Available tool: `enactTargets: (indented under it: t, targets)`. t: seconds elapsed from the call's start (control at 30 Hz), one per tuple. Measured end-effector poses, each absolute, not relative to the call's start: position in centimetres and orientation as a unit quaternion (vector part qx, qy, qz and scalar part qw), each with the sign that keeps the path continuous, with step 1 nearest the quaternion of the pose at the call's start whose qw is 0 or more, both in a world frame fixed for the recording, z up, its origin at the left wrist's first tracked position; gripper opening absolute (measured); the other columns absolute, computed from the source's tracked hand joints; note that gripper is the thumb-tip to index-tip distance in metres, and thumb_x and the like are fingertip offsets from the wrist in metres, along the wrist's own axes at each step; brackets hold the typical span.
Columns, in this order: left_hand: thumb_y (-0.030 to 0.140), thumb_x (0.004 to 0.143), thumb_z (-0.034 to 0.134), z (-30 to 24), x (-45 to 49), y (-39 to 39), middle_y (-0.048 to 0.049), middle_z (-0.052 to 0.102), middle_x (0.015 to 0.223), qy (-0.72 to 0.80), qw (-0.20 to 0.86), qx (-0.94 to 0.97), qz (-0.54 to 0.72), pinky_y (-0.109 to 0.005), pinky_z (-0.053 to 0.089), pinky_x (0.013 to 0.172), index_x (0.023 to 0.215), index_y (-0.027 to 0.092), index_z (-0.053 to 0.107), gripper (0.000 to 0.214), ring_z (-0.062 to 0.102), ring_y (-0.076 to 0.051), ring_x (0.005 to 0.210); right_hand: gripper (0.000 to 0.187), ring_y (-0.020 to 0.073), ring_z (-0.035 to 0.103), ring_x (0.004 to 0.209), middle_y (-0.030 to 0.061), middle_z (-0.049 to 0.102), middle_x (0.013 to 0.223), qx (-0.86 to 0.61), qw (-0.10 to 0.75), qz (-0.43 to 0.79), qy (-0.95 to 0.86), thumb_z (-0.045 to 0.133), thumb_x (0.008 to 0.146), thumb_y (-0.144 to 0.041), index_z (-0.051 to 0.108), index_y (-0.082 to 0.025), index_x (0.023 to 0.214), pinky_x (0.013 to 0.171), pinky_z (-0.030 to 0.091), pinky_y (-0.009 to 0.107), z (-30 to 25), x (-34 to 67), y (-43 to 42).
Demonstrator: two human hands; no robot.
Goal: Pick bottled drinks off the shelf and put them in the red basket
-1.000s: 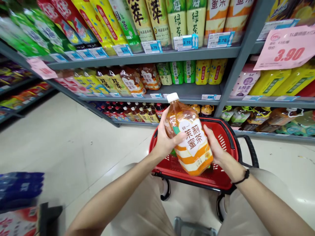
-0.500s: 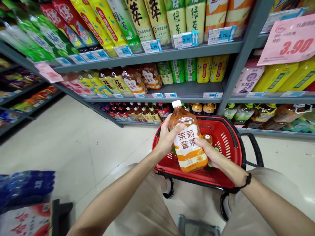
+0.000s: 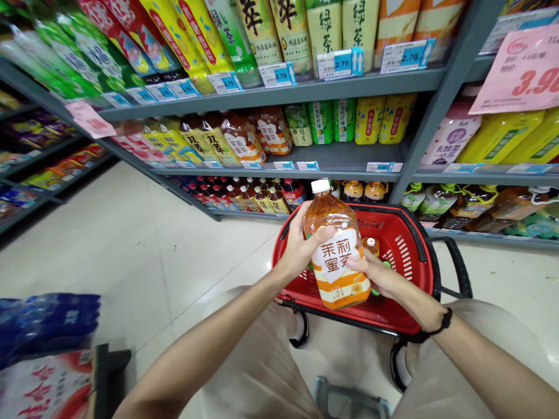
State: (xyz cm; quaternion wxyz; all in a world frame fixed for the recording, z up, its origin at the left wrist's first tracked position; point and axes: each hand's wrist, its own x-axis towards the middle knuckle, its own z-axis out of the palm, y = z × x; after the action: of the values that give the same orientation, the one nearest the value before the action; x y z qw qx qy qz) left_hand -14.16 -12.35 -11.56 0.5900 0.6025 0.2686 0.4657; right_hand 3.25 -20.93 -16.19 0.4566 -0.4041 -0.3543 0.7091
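A large bottle of amber tea [image 3: 336, 262] with a white cap and an orange-and-white label is held between both hands above a red shopping basket [image 3: 404, 308]. My left hand [image 3: 301, 244] wraps round its left side, thumb lying on the label. On the lower right side my right hand [image 3: 378, 270] grips it, thumb on the front. The bottle leans slightly, its label facing me. Inside the basket a smaller bottle [image 3: 371, 245] with a white cap shows in part; the held bottle hides some of what lies there.
Drink shelves [image 3: 301, 93] run across the back, with upright bottles and price tags. A pink price sign [image 3: 519, 70] hangs at the right. The basket's black handle [image 3: 456, 265] sticks out rightward. Blue-wrapped packs [image 3: 52, 326] stand at the lower left, and a grey stool [image 3: 349, 401] shows below.
The view has shifted slightly, so the shelves and basket sit a little further right. Both hands keep hold of the tea bottle, whose pose is nearly the same.
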Motion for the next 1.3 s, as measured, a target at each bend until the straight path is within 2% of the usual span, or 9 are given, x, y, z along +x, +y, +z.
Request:
enactTargets:
  t: [0.27,0.43,0.53,0.67,0.8,0.93,1.07,1.2,1.3]
  targets:
    - [0.054,0.078,0.089,-11.3,-14.6,-12.5,-0.0098,0.075,0.117,0.223,0.552,0.647,0.476,-0.039,0.065,0.086,0.128,0.022,0.058,0.067,0.076,-0.026,0.099,0.056,0.0320,0.076,0.115,0.0101,0.082,0.115,-0.359,0.465,0.701,-0.404,0.093,0.072,-0.053,0.077,-0.021,0.116,0.099,0.063,0.045,-16.9,3.4,-20.9]
    - [0.060,0.079,0.086,-11.2,-14.7,-12.5,-0.0107,0.074,0.117,0.231,0.532,0.664,0.472,-0.042,0.064,0.088,0.132,0.022,0.058,0.071,0.075,-0.028,0.101,0.059,0.0327,0.078,0.106,0.0104,0.082,0.110,-0.358,0.466,0.694,-0.417,0.093,0.072,-0.055,0.078,-0.021,0.117,0.096,0.064,0.046,-16.5,3.4,-21.1]
    - [0.051,0.078,0.089,-11.0,-14.4,-13.0,-0.0098,0.074,0.115,0.224,0.525,0.672,0.472,-0.040,0.064,0.087,0.131,0.022,0.057,0.069,0.075,-0.026,0.097,0.059,0.0308,0.079,0.101,0.0099,0.083,0.111,-0.375,0.483,0.666,-0.428,0.091,0.077,-0.060,0.077,-0.021,0.119,0.094,0.064,0.044,-16.4,3.1,-21.0]
    - [0.039,0.072,0.096,-11.3,-13.3,-14.2,-0.0098,0.074,0.120,0.275,0.490,0.679,0.473,-0.040,0.063,0.093,0.131,0.022,0.055,0.074,0.074,-0.026,0.103,0.064,0.0304,0.080,0.094,0.0111,0.083,0.106,-0.397,0.513,0.652,-0.393,0.081,0.082,-0.075,0.079,-0.020,0.117,0.089,0.065,0.043,-17.0,2.3,-20.5]
    - [0.041,0.077,0.094,-11.8,-12.6,-14.6,-0.0107,0.074,0.124,0.329,0.486,0.663,0.465,-0.043,0.062,0.100,0.131,0.020,0.056,0.069,0.075,-0.028,0.110,0.071,0.0327,0.079,0.106,0.0123,0.084,0.110,-0.384,0.554,0.674,-0.304,0.079,0.080,-0.080,0.079,-0.021,0.120,0.098,0.063,0.047,-16.8,1.3,-20.0]
    - [0.042,0.086,0.088,-11.4,-12.9,-14.4,-0.0120,0.072,0.137,0.326,0.493,0.689,0.419,-0.044,0.061,0.103,0.145,0.022,0.054,0.071,0.074,-0.029,0.119,0.075,0.0340,0.075,0.121,0.0121,0.083,0.114,-0.354,0.573,0.701,-0.234,0.067,0.082,-0.086,0.080,-0.022,0.120,0.106,0.060,0.049,-16.0,0.8,-19.9]
    - [0.045,0.093,0.080,-10.2,-13.4,-15.2,-0.0141,0.071,0.141,0.302,0.411,0.772,0.379,-0.049,0.060,0.106,0.156,0.021,0.049,0.074,0.072,-0.033,0.125,0.077,0.0335,0.073,0.126,0.0113,0.083,0.116,-0.335,0.583,0.700,-0.241,0.060,0.084,-0.089,0.081,-0.024,0.119,0.109,0.058,0.048,-15.9,1.3,-19.6]
    - [0.042,0.094,0.077,-9.6,-13.4,-16.3,-0.0178,0.054,0.162,0.214,0.348,0.822,0.397,-0.052,0.054,0.118,0.170,0.020,0.030,0.092,0.055,-0.038,0.148,0.078,0.0336,0.073,0.123,0.0102,0.083,0.111,-0.311,0.609,0.689,-0.242,0.060,0.080,-0.092,0.080,-0.024,0.113,0.107,0.059,0.049,-15.4,2.2,-18.9]
    - [0.045,0.093,0.077,-10.0,-13.4,-16.5,-0.0184,0.038,0.173,0.155,0.334,0.840,0.399,-0.059,0.041,0.130,0.175,0.022,0.019,0.103,0.042,-0.041,0.158,0.067,0.0337,0.075,0.112,0.0074,0.082,0.097,-0.347,0.627,0.656,-0.236,0.065,0.081,-0.087,0.078,-0.024,0.099,0.099,0.062,0.048,-14.9,3.1,-19.6]
